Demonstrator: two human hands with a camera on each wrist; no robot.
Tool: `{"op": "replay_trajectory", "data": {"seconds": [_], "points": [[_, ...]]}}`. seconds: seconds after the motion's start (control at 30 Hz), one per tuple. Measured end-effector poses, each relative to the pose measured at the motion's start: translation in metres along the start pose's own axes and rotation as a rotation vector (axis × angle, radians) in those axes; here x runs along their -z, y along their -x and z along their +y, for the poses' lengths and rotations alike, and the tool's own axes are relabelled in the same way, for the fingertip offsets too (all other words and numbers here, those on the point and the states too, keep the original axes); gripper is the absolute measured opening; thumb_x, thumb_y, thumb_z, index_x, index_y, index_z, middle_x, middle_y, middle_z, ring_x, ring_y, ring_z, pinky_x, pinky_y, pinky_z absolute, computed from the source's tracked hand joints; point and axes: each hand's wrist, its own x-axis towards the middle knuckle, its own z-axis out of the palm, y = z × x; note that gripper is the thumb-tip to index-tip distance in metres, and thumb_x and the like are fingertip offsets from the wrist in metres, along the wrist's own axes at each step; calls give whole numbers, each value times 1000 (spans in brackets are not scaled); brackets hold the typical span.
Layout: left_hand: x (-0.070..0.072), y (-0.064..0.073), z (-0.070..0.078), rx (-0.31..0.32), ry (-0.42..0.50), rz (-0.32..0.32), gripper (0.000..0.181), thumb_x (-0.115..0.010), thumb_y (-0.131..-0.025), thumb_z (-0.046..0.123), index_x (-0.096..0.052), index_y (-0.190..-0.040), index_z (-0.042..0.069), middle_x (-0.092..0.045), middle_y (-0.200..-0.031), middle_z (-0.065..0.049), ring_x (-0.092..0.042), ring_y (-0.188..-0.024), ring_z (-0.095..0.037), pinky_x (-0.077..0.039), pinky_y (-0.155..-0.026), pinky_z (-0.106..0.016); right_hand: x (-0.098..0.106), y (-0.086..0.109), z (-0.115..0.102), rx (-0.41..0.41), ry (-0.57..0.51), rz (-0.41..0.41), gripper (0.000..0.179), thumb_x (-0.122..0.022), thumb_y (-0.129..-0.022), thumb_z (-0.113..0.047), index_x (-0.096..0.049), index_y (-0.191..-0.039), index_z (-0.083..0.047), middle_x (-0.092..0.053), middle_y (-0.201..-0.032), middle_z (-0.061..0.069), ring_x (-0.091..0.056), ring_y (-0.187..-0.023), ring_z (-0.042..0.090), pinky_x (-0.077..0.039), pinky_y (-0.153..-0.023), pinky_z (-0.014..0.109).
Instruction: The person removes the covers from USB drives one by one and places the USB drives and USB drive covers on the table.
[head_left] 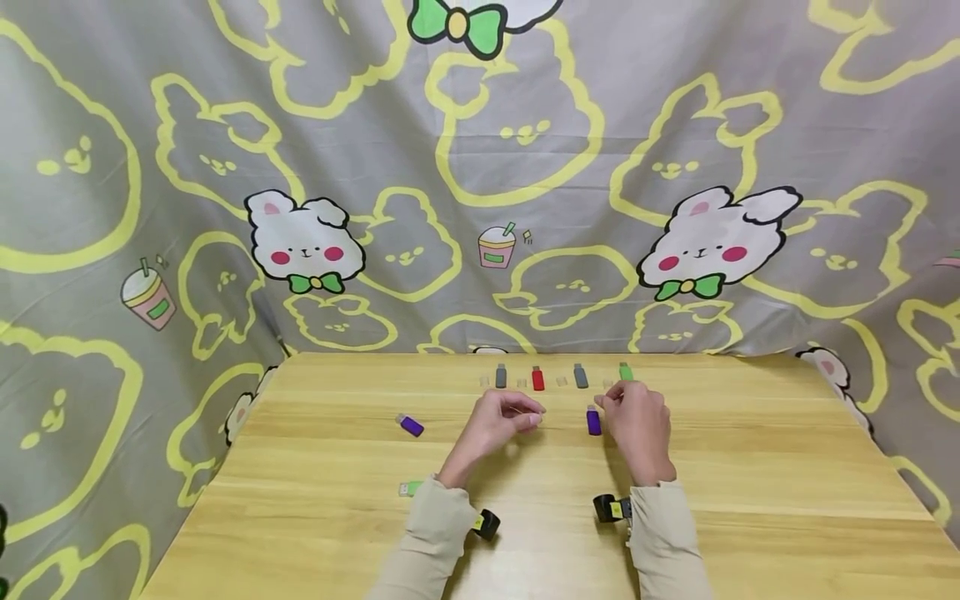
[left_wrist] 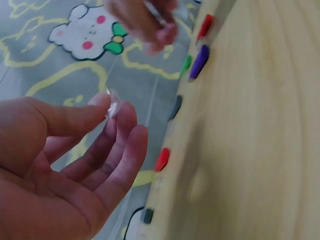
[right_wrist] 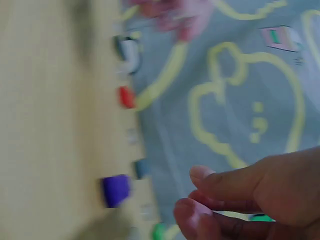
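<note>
My left hand (head_left: 501, 421) is raised over the table's middle. Between its thumb and fingers it pinches a small clear plastic cap (left_wrist: 113, 104). To its right, my right hand (head_left: 637, 421) is beside a purple USB stick (head_left: 593, 421) lying on the table. The thumb and fingers of that hand are loosely bent, with nothing visible between them in the right wrist view. A back row holds a grey USB stick (head_left: 501, 376), a red USB stick (head_left: 537, 378), another grey stick (head_left: 581, 376) and a green stick (head_left: 626, 372), partly behind my right hand.
Small clear caps (head_left: 562, 381) lie between the back-row sticks. Another purple stick (head_left: 411, 426) and a green stick (head_left: 408, 489), partly covered by my left sleeve, lie on the left. A further red stick (left_wrist: 205, 26) lies past the purple one. A patterned curtain (head_left: 555, 225) surrounds the wooden table (head_left: 787, 467).
</note>
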Motion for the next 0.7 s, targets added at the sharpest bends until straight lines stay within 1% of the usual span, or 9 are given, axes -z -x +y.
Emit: {"op": "replay_trajectory", "data": {"seconds": [0.1, 0.2, 0.3, 0.37, 0.4, 0.47, 0.57, 0.63, 0.7], "points": [[-12, -6, -2, -4, -53, 25, 8, -74, -93, 1, -80, -98, 1, -77, -93, -8, -69, -77, -15, -58, -69, -25, 15, 0, -3, 32, -33, 27, 19, -77, -93, -14, -74, -85, 2, -72, -78, 14, -64, -66, 30, -49, -59, 45], [-26, -15, -3, -19, -114, 45, 7, -75, -92, 0, -80, -96, 1, -77, -91, -7, -67, -74, -9, -54, -65, -17, 28, -1, -1, 20, -68, 46, 17, -73, -95, -14, -74, -94, 3, -74, -88, 19, -69, -77, 36, -52, -69, 50], [-39, -26, -2, -27, -197, 45, 4, -76, -91, 1, -80, -91, 2, -76, -84, -3, -64, -70, -6, -53, -63, -17, 37, -3, 5, -16, -92, 51, 17, -71, -95, -11, -74, -102, 4, -75, -96, 23, -72, -89, 40, -51, -81, 56], [-46, -33, 0, -30, -253, 43, 3, -78, -91, 2, -79, -88, 4, -74, -80, 0, -61, -68, -4, -51, -64, -19, 41, -4, 10, -37, -101, 48, 19, -71, -95, -10, -73, -106, 5, -75, -99, 24, -72, -92, 41, -50, -87, 58], [-49, -36, 1, -34, -282, 40, 4, -78, -90, 3, -79, -87, 5, -74, -78, 1, -60, -68, -3, -50, -70, -20, 43, -4, 12, -43, -103, 50, 19, -71, -95, -10, -73, -107, 5, -74, -99, 24, -73, -93, 41, -49, -87, 58], [-55, -41, 2, -47, -339, 40, 5, -79, -89, 4, -79, -85, 6, -74, -78, 3, -58, -69, -2, -50, -73, -22, 46, -5, 16, -55, -105, 53, 19, -71, -94, -10, -73, -107, 4, -75, -98, 24, -72, -94, 41, -49, -88, 58], [-61, -46, 4, -47, -390, 39, 8, -80, -88, 3, -80, -82, 7, -75, -77, 3, -59, -71, -2, -49, -77, -23, 49, -6, 20, -68, -107, 59, 20, -71, -94, -10, -74, -108, 4, -75, -97, 24, -72, -94, 41, -50, -86, 57], [-64, -48, 5, -34, -417, 37, 9, -80, -87, 2, -80, -80, 7, -75, -77, 2, -59, -70, -4, -52, -70, -22, 50, -6, 22, -76, -109, 62, 19, -71, -94, -10, -74, -107, 4, -75, -96, 24, -72, -94, 41, -50, -84, 56], [-66, -48, 5, -18, -446, 39, 11, -81, -87, 1, -80, -78, 7, -75, -76, 1, -60, -69, -5, -52, -68, -21, 52, -6, 23, -82, -111, 59, 19, -71, -94, -10, -73, -108, 4, -75, -96, 24, -72, -94, 42, -51, -83, 55]]}}
